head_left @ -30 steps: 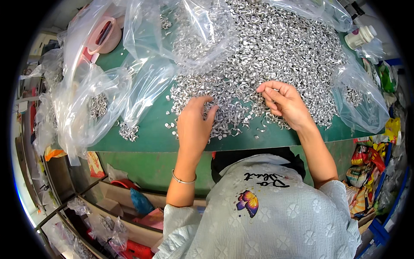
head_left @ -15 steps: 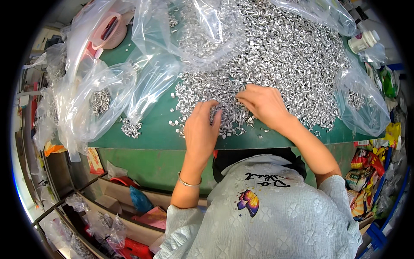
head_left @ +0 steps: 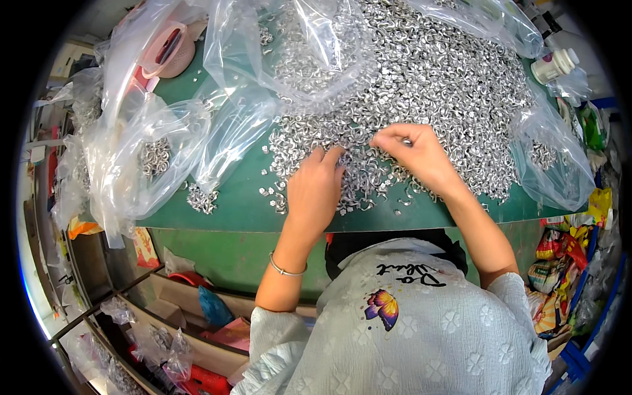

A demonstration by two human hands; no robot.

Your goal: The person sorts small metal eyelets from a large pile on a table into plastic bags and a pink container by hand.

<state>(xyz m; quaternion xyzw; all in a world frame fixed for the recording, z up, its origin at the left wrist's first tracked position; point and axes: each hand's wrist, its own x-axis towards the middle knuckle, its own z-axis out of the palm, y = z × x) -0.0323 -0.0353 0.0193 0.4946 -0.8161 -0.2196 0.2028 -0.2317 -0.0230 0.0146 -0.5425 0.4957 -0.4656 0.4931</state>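
A wide heap of small, shiny, curved metal pieces (head_left: 454, 85) is spread over the green tabletop (head_left: 243, 214). At the heap's near edge, my left hand (head_left: 315, 191) rests over the pieces, fingers reaching forward and thumb apart; nothing shows held in it. To its right, my right hand (head_left: 421, 158) hovers over the heap with thumb and forefinger pinched together. Something small and metallic glints within its curled fingers, though its exact shape is hard to make out. Stray pieces lie on the table left of and between the hands.
Clear plastic bags (head_left: 237, 118) cover the left and far parts of the heap. Another bag with pieces (head_left: 550, 155) sits at the right edge. A pink basket (head_left: 176, 56) stands far left, a white bottle (head_left: 554, 66) far right. Drawers (head_left: 178, 296) are below left.
My right hand has shifted slightly right, and its fingers have curled into a tighter pinch. My left hand has moved a little right, with its thumb closer to the forefinger.
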